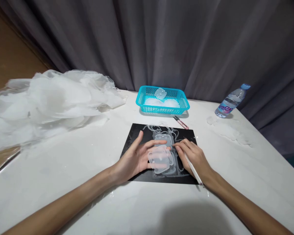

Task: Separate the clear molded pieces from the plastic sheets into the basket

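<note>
My left hand is palm up with its fingers stretched out and the thumb apart. Across those fingers lies a small translucent plastic piece with rounded corners and small dots. My right hand is closed around a slim white pen-like tool, whose back end sticks out toward me; its working tip is hard to make out. Beneath both hands is a black mat. On it a translucent plastic sheet with similar rounded shapes is partly covered by my left hand. Thin curled strips lie at its far edge.
Behind the mat stands a turquoise basket with translucent pieces in it. Pink-handled thread snips lie before it. A large heap of white translucent sheets fills the left; a water bottle and plastic scraps are at right.
</note>
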Demonstrator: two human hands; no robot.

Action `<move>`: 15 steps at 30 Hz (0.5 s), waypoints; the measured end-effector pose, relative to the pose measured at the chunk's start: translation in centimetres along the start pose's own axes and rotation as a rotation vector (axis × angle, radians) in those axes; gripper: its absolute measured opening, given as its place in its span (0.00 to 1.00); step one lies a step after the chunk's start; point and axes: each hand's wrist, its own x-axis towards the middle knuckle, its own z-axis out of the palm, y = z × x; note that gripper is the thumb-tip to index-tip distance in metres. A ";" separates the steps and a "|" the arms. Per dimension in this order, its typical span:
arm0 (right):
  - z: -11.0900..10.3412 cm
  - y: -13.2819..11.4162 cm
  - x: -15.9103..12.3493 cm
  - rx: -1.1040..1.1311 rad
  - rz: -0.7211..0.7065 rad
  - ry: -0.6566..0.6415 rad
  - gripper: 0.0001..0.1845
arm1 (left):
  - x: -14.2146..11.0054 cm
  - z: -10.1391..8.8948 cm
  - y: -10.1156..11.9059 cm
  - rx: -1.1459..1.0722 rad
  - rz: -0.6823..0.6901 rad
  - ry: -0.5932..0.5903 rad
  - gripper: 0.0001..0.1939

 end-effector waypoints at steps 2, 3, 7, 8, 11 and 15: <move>0.0 0.0 0.0 -0.002 0.000 -0.007 0.12 | 0.0 -0.1 0.0 -0.012 -0.003 -0.003 0.41; 0.0 0.0 0.0 -0.004 -0.003 -0.011 0.12 | 0.0 -0.1 0.0 -0.016 -0.004 -0.005 0.41; -0.1 0.0 0.1 0.006 -0.013 -0.034 0.11 | 0.2 0.1 -0.2 -0.009 -0.005 -0.004 0.40; -0.1 0.0 0.1 0.012 -0.014 -0.038 0.11 | 0.2 0.2 -0.3 -0.002 -0.010 -0.003 0.40; 0.0 0.0 0.2 0.019 -0.027 -0.041 0.11 | 0.2 0.5 -0.7 0.065 -0.027 0.003 0.34; 0.2 0.1 0.3 0.000 -0.043 -0.057 0.10 | 0.0 0.2 -1.1 0.171 -0.013 0.031 0.25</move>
